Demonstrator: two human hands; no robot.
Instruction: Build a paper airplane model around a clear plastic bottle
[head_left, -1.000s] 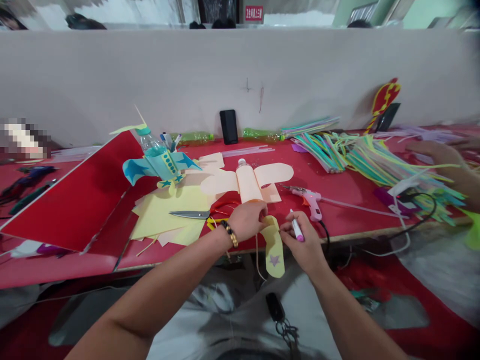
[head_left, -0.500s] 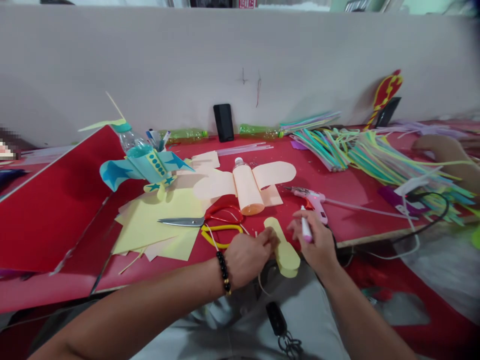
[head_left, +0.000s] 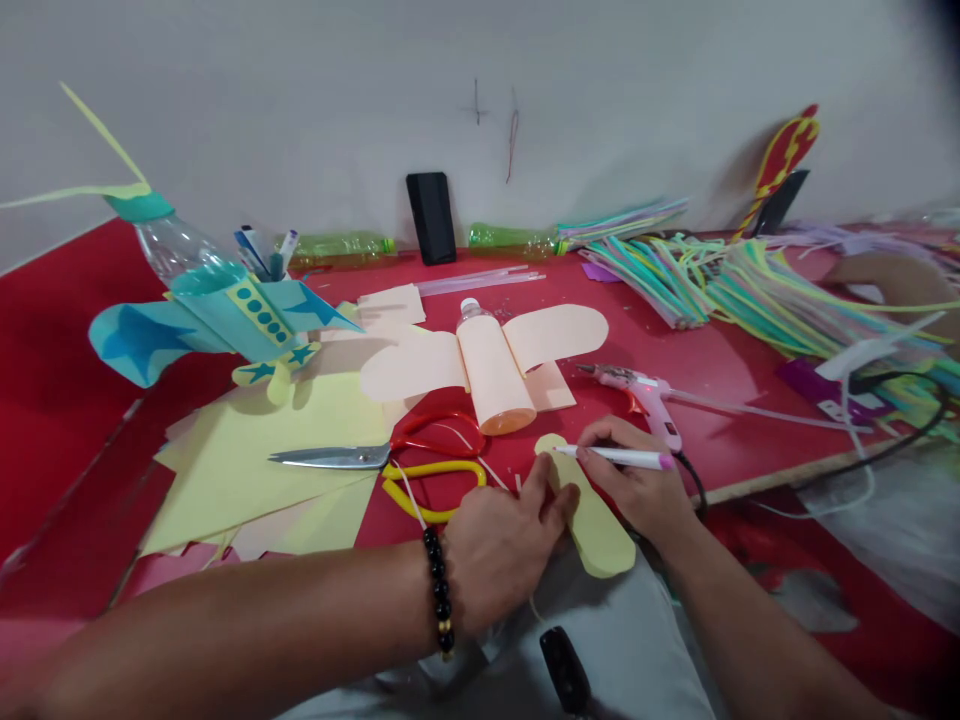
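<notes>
Pink-capped marker (head_left: 619,457) now level in closed right hand (head_left: 637,482), tip on yellow paper cutout (head_left: 592,525), open left hand (head_left: 499,555) pressing cutout down

**Paper strip** (head_left: 592,515): pale yellow, plain.
**Marker** (head_left: 619,457): white barrel, pink end.
**Scissors** (head_left: 427,435): red handle, silver blade.
**Glue gun** (head_left: 645,395): pale pink.
**Wrapped bottle** (head_left: 495,380): peach.
**Paper wing** (head_left: 142,340): turquoise, blue star.
**Paper band** (head_left: 255,310): yellow, teal dots.
**Bracelet** (head_left: 437,590): black beads.
**Tabletop** (head_left: 720,440): red.

Red table (head_left: 720,385), yellow paper (head_left: 255,480), red-handled scissors (head_left: 337,458), pink glue gun (head_left: 645,395), coloured straws (head_left: 652,280)
</notes>
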